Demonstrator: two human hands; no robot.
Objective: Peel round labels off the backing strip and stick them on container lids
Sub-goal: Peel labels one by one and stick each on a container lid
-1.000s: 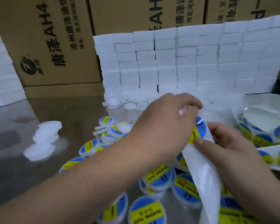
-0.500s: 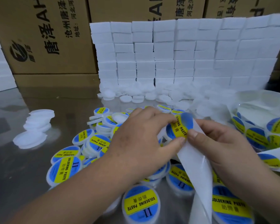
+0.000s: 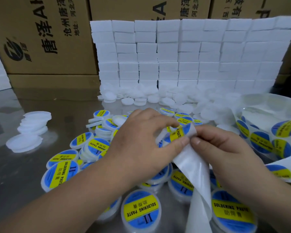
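My left hand [image 3: 141, 142] and right hand [image 3: 225, 148] meet over the middle of the table [image 3: 15, 174], above a heap of labelled lids [image 3: 141, 209] that spreads before me and to the left. Between my thumbs is the top end of the backing strip [image 3: 196, 174], with one label [image 3: 176, 133] on it by my left thumb; the strip hangs toward me over the lids. On my right lies the coiled strip [image 3: 262, 140]. Far left sits a small stack of bare lids [image 3: 34, 121], apart from the heap. Behind the heap a loose pile of lids [image 3: 141, 96] lies at the foot of a wall of blocks [image 3: 191, 52], with cartons [image 3: 40, 36] behind that
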